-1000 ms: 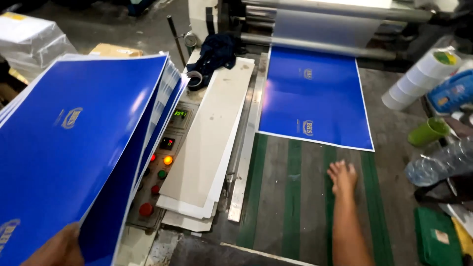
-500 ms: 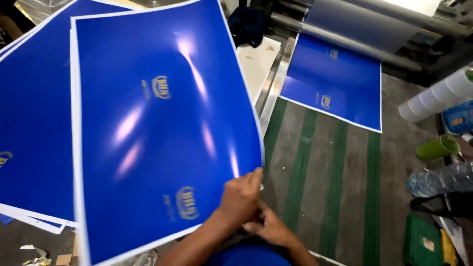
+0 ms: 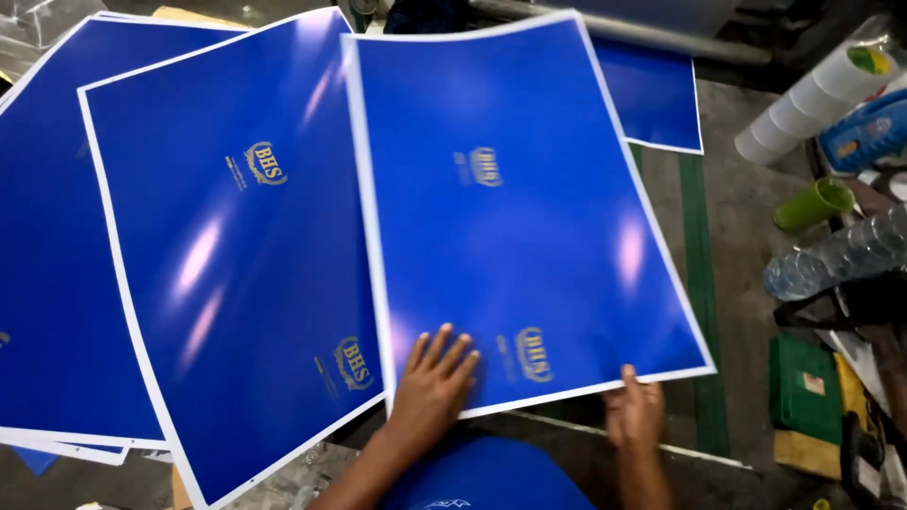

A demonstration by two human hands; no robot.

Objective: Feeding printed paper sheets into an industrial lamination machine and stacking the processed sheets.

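Observation:
A large glossy blue printed sheet [image 3: 515, 208] with a white border and small gold emblems lies spread in front of me. My left hand [image 3: 433, 376] presses flat on its near edge with fingers apart. My right hand [image 3: 635, 413] pinches the same edge further right, thumb on top. A second blue sheet [image 3: 227, 274] lies to the left, partly under the first, and a third blue sheet [image 3: 47, 246] lies under that at the far left.
Another blue sheet [image 3: 657, 94] lies on the green-striped machine bed [image 3: 694, 217] at the back. At the right stand a stack of white cups [image 3: 803, 99], a green cup [image 3: 812, 203], a clear plastic bottle [image 3: 831, 255] and a green box [image 3: 803, 387].
The top sheet has slid to the right and uncovered the sheet beneath it. My hands have moved apart along its near edge; half a second ago they were close together.

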